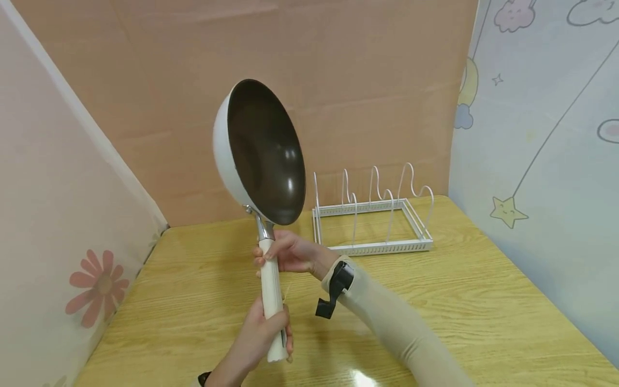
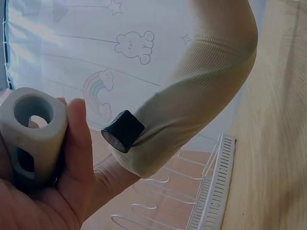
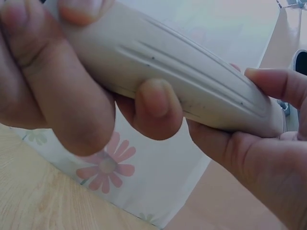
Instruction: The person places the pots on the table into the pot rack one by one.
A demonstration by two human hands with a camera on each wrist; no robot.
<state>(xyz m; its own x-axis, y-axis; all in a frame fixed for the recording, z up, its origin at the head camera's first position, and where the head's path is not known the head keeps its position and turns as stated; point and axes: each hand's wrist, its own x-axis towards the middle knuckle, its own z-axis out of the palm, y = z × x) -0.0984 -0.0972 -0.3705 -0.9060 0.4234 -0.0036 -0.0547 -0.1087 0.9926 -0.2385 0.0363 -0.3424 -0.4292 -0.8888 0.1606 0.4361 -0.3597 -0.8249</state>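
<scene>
The left hand (image 1: 260, 329) and right hand (image 1: 294, 252) grip the tilted pan (image 1: 256, 153) by its handle (image 1: 271, 284), dark interior (image 1: 268, 158) exposed.

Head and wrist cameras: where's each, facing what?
Head: on the head, facing forward and down at the pan, rack and table; left hand, right hand and right sleeve show.
Left wrist: on that wrist, facing the handle end-on; left hand and right sleeve show.
Right wrist: on that wrist, facing the handle; both hands' fingers show.
Head and left wrist share the rack.

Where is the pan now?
In the head view, the pan is left of the rack, held above the table by the left hand and right hand.
</scene>
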